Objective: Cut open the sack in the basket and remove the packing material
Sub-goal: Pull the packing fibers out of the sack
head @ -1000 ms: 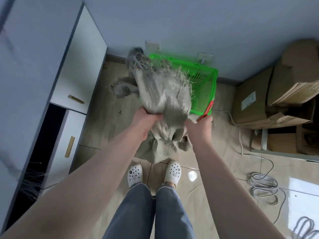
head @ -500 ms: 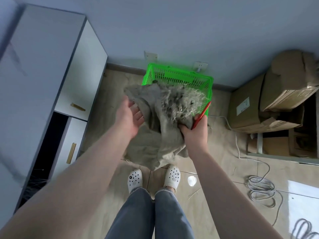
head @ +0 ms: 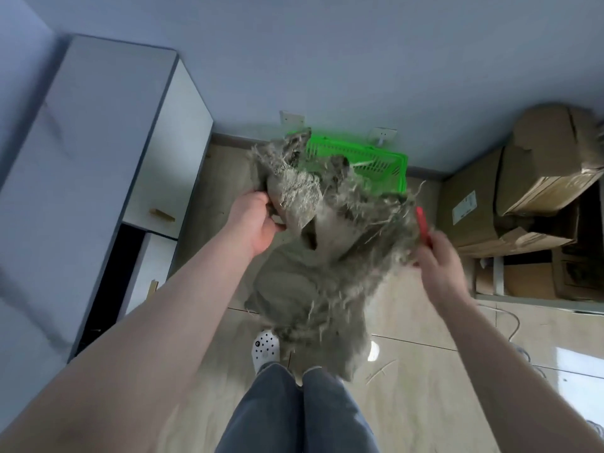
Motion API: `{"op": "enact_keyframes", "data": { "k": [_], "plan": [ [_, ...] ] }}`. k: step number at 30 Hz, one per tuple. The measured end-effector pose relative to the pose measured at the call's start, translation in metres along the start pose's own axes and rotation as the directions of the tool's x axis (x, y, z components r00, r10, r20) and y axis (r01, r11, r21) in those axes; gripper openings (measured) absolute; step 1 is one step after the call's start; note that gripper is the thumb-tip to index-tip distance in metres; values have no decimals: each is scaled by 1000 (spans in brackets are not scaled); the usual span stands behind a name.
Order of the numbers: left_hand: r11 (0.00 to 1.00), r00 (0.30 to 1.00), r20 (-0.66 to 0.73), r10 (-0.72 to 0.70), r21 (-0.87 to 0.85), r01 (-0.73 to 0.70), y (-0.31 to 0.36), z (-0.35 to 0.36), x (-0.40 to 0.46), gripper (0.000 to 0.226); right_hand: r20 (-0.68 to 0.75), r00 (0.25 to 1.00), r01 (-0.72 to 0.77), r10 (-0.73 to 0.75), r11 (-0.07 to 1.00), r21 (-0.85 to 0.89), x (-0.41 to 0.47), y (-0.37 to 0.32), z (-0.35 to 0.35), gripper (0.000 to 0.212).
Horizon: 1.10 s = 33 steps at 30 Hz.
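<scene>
While both my hands grip it, the frayed grey burlap sack (head: 313, 273) hangs crumpled.
Left hand (head: 258, 223) clutches coarse cloth; right hand (head: 434, 259) pinches fibrous edge plus red-handled tool (head: 423, 225), above green plastic lattice basket (head: 376, 161).

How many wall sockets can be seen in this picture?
2. One wall socket is on the wall left of the green basket; the other wall socket is above its right part. The sack may hide more.

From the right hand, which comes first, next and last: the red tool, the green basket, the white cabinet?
Head view, starting from the right hand:
1. Red tool, held in that hand.
2. Green basket, on the floor ahead, by the wall.
3. White cabinet, far across on the left side.
</scene>
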<state>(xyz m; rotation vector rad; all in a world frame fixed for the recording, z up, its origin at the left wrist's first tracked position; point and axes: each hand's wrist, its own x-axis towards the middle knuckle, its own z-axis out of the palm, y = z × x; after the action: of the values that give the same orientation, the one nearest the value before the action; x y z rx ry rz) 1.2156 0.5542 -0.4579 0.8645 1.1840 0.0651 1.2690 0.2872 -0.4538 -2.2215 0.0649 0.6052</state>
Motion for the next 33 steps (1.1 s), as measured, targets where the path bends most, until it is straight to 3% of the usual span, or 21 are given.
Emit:
{"op": "enact_keyframes", "data": {
  "k": [2,3,5,6,8,10,12,14,16,17,20,23,27,29,31,33],
  "plan": [
    [999,999,45,-7,-45,9,6,7,-4,31,-118,990,46,-81,961,-271,17,-26,-7,15],
    [998,999,37,-1,-60,4,10,10,-4,32,-55,996,37,-69,894,-447,25,-39,-8,17],
    [992,999,19,47,-121,-45,18,15,-5,32,185,977,57,108,699,-713,36,-68,-11,23],
    [982,997,9,73,-174,-70,23,16,-6,30,286,934,86,216,640,-763,38,-77,-14,26],
    [955,990,54,134,-274,-114,36,18,-2,26,365,860,71,356,625,-778,34,-89,-29,28],
    [957,979,104,173,-253,-142,47,17,3,28,302,879,9,368,621,-784,32,-90,-53,32],
    [968,969,63,240,-88,-234,49,15,14,27,139,966,-23,219,605,-796,36,-91,-71,32],
    [951,944,140,297,47,-306,45,20,13,37,-1,999,32,-46,712,-702,43,-98,-70,26],
    [949,918,319,237,127,-289,36,29,7,47,-15,974,204,-228,899,-387,44,-112,-47,28],
    [949,897,398,195,153,-274,33,32,4,48,3,961,269,-276,934,-234,45,-119,-30,24],
    [947,841,527,120,193,-257,25,37,1,44,172,936,328,-306,938,-113,49,-127,13,21],
    [944,830,547,114,200,-261,24,33,4,47,209,930,308,-302,951,5,52,-117,31,29],
    [915,884,396,246,206,-347,20,28,11,68,275,942,113,-193,953,282,43,-105,41,34],
    [778,897,216,385,446,-441,16,32,6,77,161,974,88,-157,926,368,37,-102,50,38],
    [659,844,-61,533,655,-369,13,38,-8,65,24,994,90,-111,896,434,29,-104,57,41],
    [734,851,-101,515,564,-377,12,45,-21,54,-73,988,155,-137,908,390,22,-107,63,43]
  ]
}}
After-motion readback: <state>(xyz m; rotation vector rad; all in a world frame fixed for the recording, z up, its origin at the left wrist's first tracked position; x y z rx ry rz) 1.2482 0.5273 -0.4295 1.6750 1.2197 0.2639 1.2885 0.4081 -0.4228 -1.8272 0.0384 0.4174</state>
